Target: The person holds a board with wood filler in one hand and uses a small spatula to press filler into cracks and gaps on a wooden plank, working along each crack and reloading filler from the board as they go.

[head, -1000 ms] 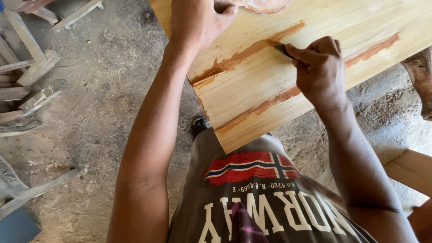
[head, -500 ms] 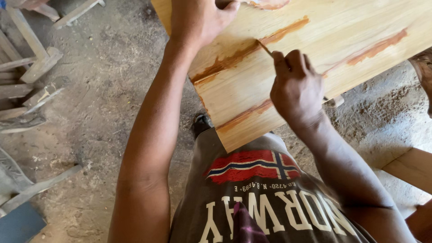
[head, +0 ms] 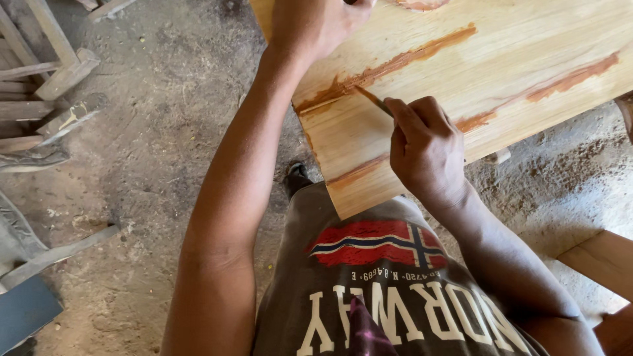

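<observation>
A pale wooden panel (head: 527,53) made of joined boards lies across the upper right, with streaks of reddish-brown filler (head: 389,66) along its seams. My right hand (head: 425,148) grips a thin flat tool (head: 373,100) whose tip touches the upper seam near the panel's left end. My left hand (head: 316,23) rests on the panel's top left part, fingers curled; what lies under them is hidden at the frame's edge.
Loose wooden pieces and slats (head: 46,86) lie on the dusty concrete floor (head: 165,145) at left. A dark flat board (head: 26,310) sits at lower left. Another wooden piece (head: 603,260) shows at right. My foot (head: 297,178) is below the panel's edge.
My right hand has slid left along the upper seam with the tool, from the panel's middle toward its left end. The left hand has stayed in place.
</observation>
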`<action>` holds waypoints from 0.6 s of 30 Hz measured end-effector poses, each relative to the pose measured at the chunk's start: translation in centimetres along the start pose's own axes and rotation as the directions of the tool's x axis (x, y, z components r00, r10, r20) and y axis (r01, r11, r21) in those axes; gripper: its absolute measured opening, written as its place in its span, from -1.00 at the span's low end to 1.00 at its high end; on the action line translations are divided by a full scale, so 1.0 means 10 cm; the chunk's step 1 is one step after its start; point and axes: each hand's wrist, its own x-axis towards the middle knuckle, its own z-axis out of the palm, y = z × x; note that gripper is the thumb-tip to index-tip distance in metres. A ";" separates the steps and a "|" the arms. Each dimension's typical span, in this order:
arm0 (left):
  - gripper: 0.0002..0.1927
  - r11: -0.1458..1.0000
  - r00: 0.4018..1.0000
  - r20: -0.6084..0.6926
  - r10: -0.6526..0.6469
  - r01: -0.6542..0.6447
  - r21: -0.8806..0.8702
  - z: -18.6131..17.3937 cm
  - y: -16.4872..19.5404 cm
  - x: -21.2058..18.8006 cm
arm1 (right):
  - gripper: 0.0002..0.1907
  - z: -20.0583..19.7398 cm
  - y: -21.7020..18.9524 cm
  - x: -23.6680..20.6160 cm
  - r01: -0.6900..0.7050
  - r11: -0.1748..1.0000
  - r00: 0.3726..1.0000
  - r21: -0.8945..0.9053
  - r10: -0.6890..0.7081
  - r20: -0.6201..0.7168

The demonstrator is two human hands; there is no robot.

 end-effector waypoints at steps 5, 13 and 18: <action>-0.59 1.000 1.000 -0.014 -0.017 0.017 0.004 -0.04 0.01 -0.01 | -0.65 0.12 0.09 -0.06 0.050 0.998 0.999 0.043 -0.050 -0.001; -0.65 1.000 0.998 -0.056 0.008 -0.008 0.000 0.00 0.00 -0.02 | -0.73 0.03 0.33 0.02 -0.013 0.993 0.999 -0.120 0.017 0.031; -0.63 0.994 0.991 0.095 -0.097 0.101 -0.035 -0.04 0.00 -0.02 | -0.69 0.13 0.21 -0.10 0.072 0.996 0.997 -0.048 -0.073 -0.026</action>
